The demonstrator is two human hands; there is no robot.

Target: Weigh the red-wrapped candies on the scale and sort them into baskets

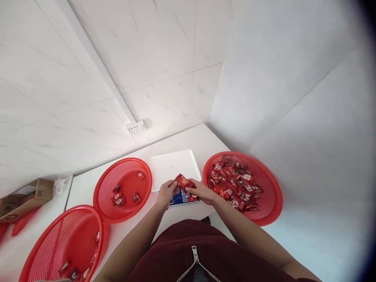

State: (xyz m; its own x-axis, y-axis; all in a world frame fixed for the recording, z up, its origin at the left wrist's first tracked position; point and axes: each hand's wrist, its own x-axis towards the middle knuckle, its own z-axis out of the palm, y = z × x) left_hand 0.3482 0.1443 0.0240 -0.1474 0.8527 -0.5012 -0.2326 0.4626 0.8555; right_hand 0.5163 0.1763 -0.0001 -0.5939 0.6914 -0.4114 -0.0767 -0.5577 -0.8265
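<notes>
three round red mesh baskets ring the person on the white tabletop (188,141). the right basket (270,184) is heaped with small red wrapped candies (235,182), glossy and crinkled. the middle basket (108,211), just left of the scale, holds only a few scattered pieces, and the near-left basket (38,250) has a handful along its lower rim. between the middle and right baskets sits a small scale with a smooth white square tray (173,164) and a blue panel (180,197) at its front edge, partly covered by the hands.

both hands meet just over that blue panel. the left hand (166,194) and the right hand (201,191) have their fingers pinched on the two ends of a red packet (182,181), flat and shiny with some gold print i can't read. it hangs in the air above the scale's front, touching neither tray nor basket.

farther left, off the tabletop's edge, lies a brown cardboard box (26,197). a white socket (135,127) sits on the tiled wall behind. the person wears a dark red zipped top (182,250).
</notes>
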